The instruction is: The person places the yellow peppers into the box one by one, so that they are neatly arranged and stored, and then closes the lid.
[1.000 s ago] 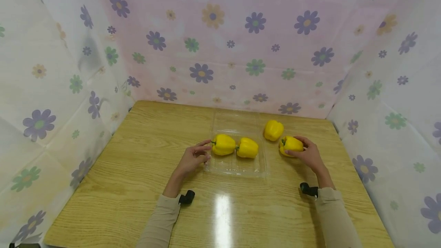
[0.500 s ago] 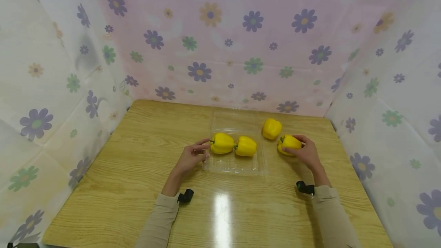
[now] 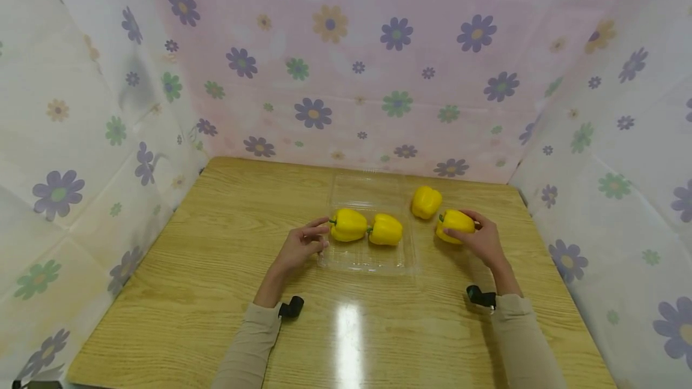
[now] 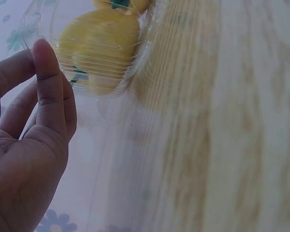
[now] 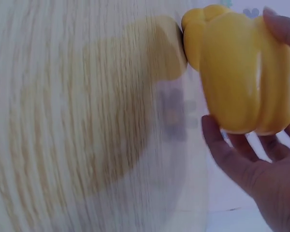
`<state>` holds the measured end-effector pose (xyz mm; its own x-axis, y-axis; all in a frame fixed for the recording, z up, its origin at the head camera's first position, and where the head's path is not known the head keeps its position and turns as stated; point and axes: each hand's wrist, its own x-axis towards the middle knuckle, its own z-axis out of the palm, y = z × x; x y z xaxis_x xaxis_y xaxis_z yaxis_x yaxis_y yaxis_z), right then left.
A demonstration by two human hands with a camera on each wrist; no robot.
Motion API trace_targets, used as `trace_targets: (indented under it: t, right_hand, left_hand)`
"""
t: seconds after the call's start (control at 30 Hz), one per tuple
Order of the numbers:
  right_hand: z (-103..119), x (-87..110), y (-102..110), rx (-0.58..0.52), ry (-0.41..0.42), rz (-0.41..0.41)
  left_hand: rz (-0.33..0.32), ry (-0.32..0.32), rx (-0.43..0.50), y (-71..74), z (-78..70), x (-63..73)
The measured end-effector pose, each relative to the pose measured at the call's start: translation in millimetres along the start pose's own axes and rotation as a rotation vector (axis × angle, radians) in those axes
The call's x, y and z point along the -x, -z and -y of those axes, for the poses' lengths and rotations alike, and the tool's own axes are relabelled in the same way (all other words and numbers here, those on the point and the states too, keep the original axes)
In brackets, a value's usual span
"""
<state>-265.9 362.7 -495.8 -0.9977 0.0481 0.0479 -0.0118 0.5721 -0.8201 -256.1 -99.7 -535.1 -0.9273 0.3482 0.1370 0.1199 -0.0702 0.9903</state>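
Note:
My right hand (image 3: 481,239) grips a yellow bell pepper (image 3: 455,226) right of the clear plastic container (image 3: 373,266). In the right wrist view, thumb and fingers are around that pepper; whether it touches the table is unclear. Two yellow bell peppers lie side by side in the container, one on the left (image 3: 348,225) and one on the right (image 3: 386,230), their green stems pointing left. Behind the gripped pepper lies another loose yellow bell pepper (image 3: 426,202). At the container's left edge, my left hand (image 3: 299,248) appears to pinch the rim between thumb and fingers.
The container's clear lid (image 3: 367,189) lies folded back behind it. Flower-patterned sheets (image 3: 357,83) close off the wooden table (image 3: 216,293) at the back and both sides. A black camera mount sits on the left wrist (image 3: 292,307) and another on the right wrist (image 3: 480,296).
The right hand has kept its grip on the pepper, which has tilted or risen slightly in the last half second. The left hand and container have stayed put. The head view shifted slightly.

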Motion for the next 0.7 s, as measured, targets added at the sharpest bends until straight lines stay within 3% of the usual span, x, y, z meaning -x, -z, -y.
trace_targets:
  t: [0.17, 0.43, 0.7]
  right_hand:
    - [13, 5.1, 1, -0.054, 0.06, -0.011]
    - [-11, -4.5, -9, -0.107, 0.157, -0.063]
    - [-3, -1.1, -13, -0.211, 0.209, -0.061]
  left_hand:
    - [0.006, -0.004, 0.006, 0.0, 0.1, 0.3]
    - [-0.003, 0.014, -0.004, -0.7, -1.5, 1.3]
    - [0.005, -0.001, -0.003, -0.8, -2.4, 0.6]
